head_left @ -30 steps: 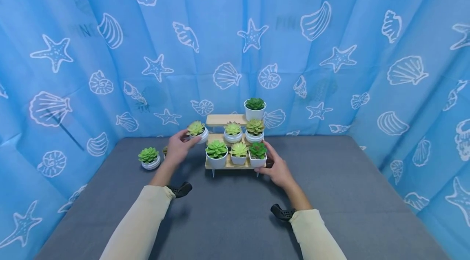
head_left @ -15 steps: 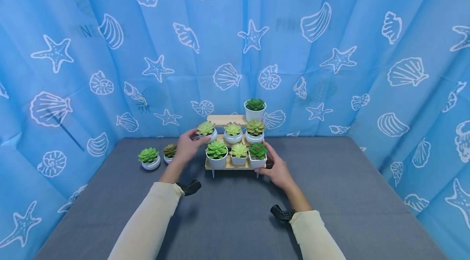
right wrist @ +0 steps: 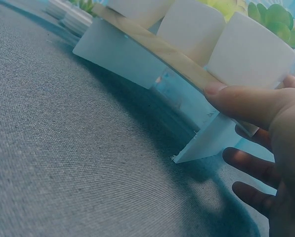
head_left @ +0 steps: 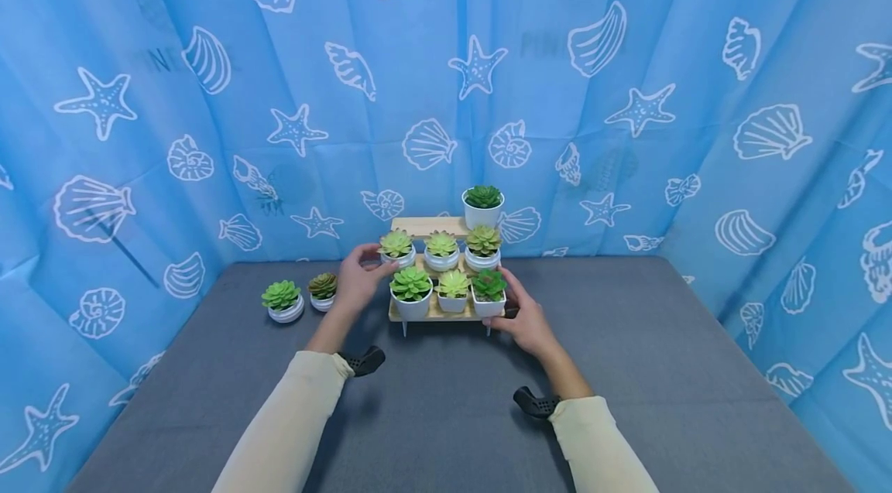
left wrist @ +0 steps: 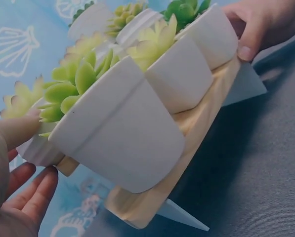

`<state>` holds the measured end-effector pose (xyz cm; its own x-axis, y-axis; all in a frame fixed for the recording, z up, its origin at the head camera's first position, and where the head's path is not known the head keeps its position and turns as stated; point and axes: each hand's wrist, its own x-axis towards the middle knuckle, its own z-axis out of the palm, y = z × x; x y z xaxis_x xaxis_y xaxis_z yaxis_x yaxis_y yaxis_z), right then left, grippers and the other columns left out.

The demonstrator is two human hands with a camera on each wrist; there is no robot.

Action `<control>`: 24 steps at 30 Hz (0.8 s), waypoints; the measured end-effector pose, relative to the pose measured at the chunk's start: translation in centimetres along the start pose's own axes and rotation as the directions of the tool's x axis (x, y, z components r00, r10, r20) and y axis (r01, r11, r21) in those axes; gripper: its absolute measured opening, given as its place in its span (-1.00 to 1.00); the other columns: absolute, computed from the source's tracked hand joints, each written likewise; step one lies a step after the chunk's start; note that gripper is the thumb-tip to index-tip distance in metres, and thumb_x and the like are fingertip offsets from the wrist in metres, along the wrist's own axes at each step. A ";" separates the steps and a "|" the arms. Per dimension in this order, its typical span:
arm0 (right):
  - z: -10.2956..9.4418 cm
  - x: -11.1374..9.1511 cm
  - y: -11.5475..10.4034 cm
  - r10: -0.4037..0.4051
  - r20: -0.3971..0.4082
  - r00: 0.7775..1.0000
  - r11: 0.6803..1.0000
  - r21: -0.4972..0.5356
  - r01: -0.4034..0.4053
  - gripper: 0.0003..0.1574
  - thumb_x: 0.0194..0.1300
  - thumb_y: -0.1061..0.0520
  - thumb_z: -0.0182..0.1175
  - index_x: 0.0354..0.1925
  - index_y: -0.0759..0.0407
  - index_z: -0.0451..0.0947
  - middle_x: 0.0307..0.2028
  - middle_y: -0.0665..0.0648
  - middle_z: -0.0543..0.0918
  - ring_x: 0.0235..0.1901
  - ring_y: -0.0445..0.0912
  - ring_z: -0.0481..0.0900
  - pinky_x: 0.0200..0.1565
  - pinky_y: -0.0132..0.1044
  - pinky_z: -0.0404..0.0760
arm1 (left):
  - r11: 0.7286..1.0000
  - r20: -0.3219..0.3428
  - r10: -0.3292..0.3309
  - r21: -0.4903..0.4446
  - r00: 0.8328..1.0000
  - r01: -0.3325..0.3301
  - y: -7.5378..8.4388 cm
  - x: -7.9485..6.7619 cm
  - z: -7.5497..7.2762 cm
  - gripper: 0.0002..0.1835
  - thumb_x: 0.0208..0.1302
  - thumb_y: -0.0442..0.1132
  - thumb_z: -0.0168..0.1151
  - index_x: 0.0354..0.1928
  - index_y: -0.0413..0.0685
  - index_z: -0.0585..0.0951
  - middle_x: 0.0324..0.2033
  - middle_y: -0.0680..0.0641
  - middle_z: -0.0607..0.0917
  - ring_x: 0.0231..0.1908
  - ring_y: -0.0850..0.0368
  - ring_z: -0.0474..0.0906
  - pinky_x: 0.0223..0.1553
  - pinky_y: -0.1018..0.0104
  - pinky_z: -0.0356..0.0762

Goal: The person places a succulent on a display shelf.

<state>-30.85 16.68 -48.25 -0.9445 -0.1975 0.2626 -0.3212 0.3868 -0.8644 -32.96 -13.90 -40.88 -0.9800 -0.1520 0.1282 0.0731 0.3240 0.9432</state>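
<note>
A three-tier wooden display stand (head_left: 425,227) with clear legs stands at the back middle of the table. My left hand (head_left: 358,279) holds a pale green potted succulent (head_left: 397,244) by its ringed white pot (left wrist: 38,152), at the left end of the middle tier. In the left wrist view, the thumb is on the near side and the fingers lie under and behind the pot. At the stand's lower right end, my right hand (head_left: 527,320) grips the bottom board (right wrist: 152,42), thumb (right wrist: 251,102) on its front edge. Two more succulents (head_left: 442,245) share the middle tier.
Several white-potted succulents (head_left: 412,296) line the bottom tier. A dark green one (head_left: 483,207) stands at the right of the top tier. Two more, one bright green (head_left: 282,301) and one brownish (head_left: 322,290), sit on the grey table at left. A blue shell-patterned curtain (head_left: 446,90) hangs behind.
My left hand has carried the pale green succulent rightward from beside the stand to the middle tier's left end. The brownish succulent has come into full view. My right hand has stayed put.
</note>
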 end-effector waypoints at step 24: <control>-0.1 -0.1 0.0 0.021 0.004 1.000 1.000 0.008 -0.021 0.23 0.05 0.23 0.48 0.51 -0.16 0.02 0.15 0.27 0.56 0.00 0.12 0.58 0.00 0.08 0.54 | 0.992 -0.068 0.119 -0.029 0.990 -0.122 -0.5 -0.9 0.7 -0.61 0.26 -0.17 0.35 0.07 -0.16 0.57 0.02 -0.20 0.61 0.06 -0.09 0.53 0.08 0.04 0.48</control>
<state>-30.79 16.75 -48.24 -0.9507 -0.1933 0.2427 -0.3009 0.3836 -0.8731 -32.26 -13.25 -41.67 -0.9493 -0.1757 0.2607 0.1972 0.3130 0.9291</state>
